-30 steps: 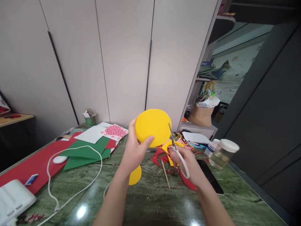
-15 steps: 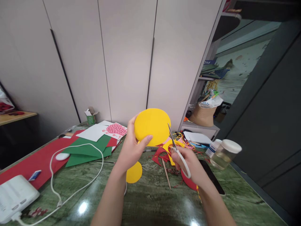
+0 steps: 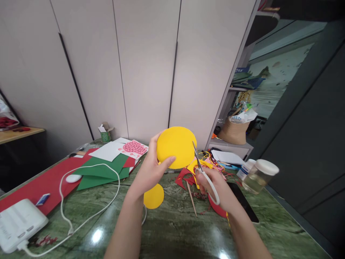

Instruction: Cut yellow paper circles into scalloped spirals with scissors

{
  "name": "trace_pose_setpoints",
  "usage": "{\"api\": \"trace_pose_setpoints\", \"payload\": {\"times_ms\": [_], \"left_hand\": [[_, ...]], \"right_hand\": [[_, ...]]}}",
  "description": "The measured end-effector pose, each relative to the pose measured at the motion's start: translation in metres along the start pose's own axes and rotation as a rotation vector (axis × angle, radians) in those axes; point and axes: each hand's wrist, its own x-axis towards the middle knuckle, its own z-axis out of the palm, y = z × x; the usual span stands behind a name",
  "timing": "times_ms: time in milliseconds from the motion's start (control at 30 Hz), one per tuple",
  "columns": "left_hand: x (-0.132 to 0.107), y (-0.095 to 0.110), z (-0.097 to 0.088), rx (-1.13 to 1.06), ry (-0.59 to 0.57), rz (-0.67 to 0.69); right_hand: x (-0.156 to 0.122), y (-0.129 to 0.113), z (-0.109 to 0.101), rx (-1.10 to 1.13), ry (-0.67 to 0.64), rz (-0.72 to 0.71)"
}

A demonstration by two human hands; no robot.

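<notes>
Raised above the table, a yellow paper disc (image 3: 176,146) is pinched at its left side by my left hand (image 3: 152,167), thumb in front and fingers behind. My right hand (image 3: 214,185) grips white-handled scissors (image 3: 206,178), their blades pointing up at the disc's right edge, where a small nick shows. A smaller yellow paper circle (image 3: 154,196) lies on the table under my left wrist. Red paper scraps (image 3: 184,177) and a wooden stick (image 3: 191,199) lie below the scissors. A red paper piece (image 3: 217,208) is partly hidden under my right forearm.
On the left are green sheets (image 3: 101,172), red paper (image 3: 40,180), a white power bank (image 3: 20,225) and its looping cable (image 3: 104,210). At the right stand a lidded jar (image 3: 260,177) and a white bottle (image 3: 245,169), near a dark phone (image 3: 244,201). Cabinet doors (image 3: 145,72) rise behind.
The yellow disc and my left hand have shifted slightly right and down. The scissors stay at the disc's right edge, and the whole view has moved a little.
</notes>
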Motion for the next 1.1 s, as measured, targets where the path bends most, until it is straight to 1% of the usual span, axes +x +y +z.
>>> {"api": "trace_pose_setpoints", "payload": {"times_ms": [233,500,633,867,1100], "left_hand": [[0.001,-0.001,-0.002,0.035,-0.022,-0.005],[0.001,-0.002,-0.009,0.086,-0.058,-0.016],[0.0,-0.001,-0.011,0.085,-0.083,-0.029],[-0.001,0.0,-0.014,0.128,-0.119,-0.021],[-0.001,0.001,-0.016,0.142,-0.128,-0.022]], "right_hand": [[0.0,0.002,-0.002,0.018,-0.029,-0.003],[0.0,0.002,-0.002,0.021,-0.062,0.04],[0.0,0.0,-0.002,-0.011,-0.044,0.06],[-0.001,0.0,-0.002,-0.094,-0.025,0.037],[0.0,0.002,0.001,-0.003,-0.03,0.067]]}}
